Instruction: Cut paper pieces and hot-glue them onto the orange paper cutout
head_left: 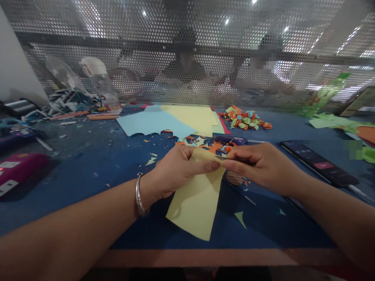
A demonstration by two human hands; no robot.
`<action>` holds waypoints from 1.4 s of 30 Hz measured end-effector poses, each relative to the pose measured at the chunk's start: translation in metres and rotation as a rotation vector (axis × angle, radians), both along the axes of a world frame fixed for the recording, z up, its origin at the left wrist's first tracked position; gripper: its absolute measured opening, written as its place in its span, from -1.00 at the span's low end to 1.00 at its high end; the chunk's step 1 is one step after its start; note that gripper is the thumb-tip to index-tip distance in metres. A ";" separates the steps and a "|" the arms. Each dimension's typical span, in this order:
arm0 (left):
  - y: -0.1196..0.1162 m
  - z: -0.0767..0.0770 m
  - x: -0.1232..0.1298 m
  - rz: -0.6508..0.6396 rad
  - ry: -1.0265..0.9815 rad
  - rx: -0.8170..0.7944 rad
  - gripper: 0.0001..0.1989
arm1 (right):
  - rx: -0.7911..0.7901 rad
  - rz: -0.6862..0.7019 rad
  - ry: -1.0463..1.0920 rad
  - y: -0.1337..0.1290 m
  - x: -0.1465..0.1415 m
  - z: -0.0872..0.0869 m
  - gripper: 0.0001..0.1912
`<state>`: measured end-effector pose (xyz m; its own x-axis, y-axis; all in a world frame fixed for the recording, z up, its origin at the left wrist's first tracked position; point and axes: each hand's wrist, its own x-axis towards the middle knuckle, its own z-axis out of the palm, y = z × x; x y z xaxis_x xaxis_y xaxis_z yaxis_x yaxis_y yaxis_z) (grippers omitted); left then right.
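My left hand [187, 168] pinches a pale yellow sheet of paper [196, 207] by its upper part, thumb on top. The paper hangs tilted above the table, its lower corner toward me. At its upper right edge, my right hand [254, 166] is closed around a thin pointed metal tool [220, 157], most of which the fingers hide. The tool's tip meets the paper beside my left thumb. Under the hands lie orange and pale paper scraps [213, 147] with curved cut edges. A round, pale brown disc [234, 178] shows below my right hand.
Light blue paper [152, 121] and yellow sheets [193, 115] lie behind, beside a pile of small curled paper pieces [246, 119]. A phone [319, 162] with a cable is on the right. Bottles [101, 84], offcuts [70, 101] and a pink box [20, 171] stand left. A perforated metal screen [140, 58] closes the back.
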<state>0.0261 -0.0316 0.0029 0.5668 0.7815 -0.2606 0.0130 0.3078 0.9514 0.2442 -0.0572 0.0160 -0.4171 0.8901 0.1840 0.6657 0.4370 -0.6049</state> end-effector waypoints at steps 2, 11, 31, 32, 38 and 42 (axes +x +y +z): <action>0.000 0.000 0.001 0.003 0.011 -0.003 -0.87 | -0.010 -0.003 -0.004 0.000 0.000 0.000 -0.50; 0.001 -0.005 0.002 0.006 0.022 0.011 -0.75 | -0.025 0.009 -0.014 0.001 -0.001 0.000 -0.50; 0.000 -0.002 -0.004 -0.049 -0.022 0.029 -0.70 | 0.011 0.020 -0.035 0.000 -0.001 0.001 -0.49; 0.000 -0.001 -0.005 -0.060 -0.028 0.026 -0.72 | 0.009 0.019 -0.037 0.000 -0.001 0.001 -0.49; 0.002 -0.001 -0.006 -0.078 -0.022 0.035 -0.79 | -0.002 0.016 -0.037 -0.001 -0.002 0.002 -0.49; 0.002 -0.002 -0.004 -0.066 0.031 0.021 -0.79 | 0.018 0.014 -0.042 -0.002 -0.002 0.002 -0.54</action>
